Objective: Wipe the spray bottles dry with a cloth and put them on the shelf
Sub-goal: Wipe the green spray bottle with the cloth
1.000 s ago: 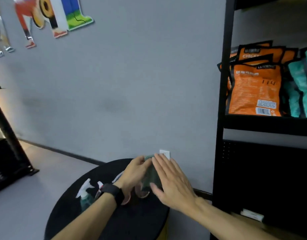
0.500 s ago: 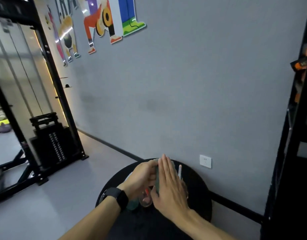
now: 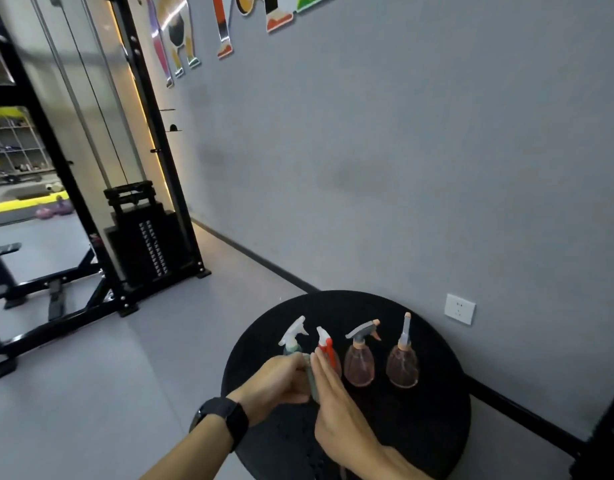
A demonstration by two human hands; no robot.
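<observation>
Left hand (image 3: 281, 382) curls round a grey-green cloth (image 3: 311, 381), grip clamped on it. Right hand (image 3: 336, 403) lies flat against the cloth's other side, fingers straight, grip apart. Both sit low over the round black tabletop (image 3: 437, 420), just in front of the bottles.

Step in hand, as I judge it: readying the cloth before wiping. To do it well I would keep the cloth bunched in my left, free my right to lift one bottle by its neck, then wrap the body and turn it so the whole curve is dried, trigger head included. These bottles look light and tippy; neighbours stand close, so I lift straight up.

Count: four spray bottles in a row. Green bottle with white trigger (image 3: 293, 336), touching my left hand; red-trigger bottle (image 3: 325, 344), partly behind my right fingers; pink bottle with grey trigger (image 3: 360, 362); second pink bottle (image 3: 402, 367). One cloth. Shelf not in view.
</observation>
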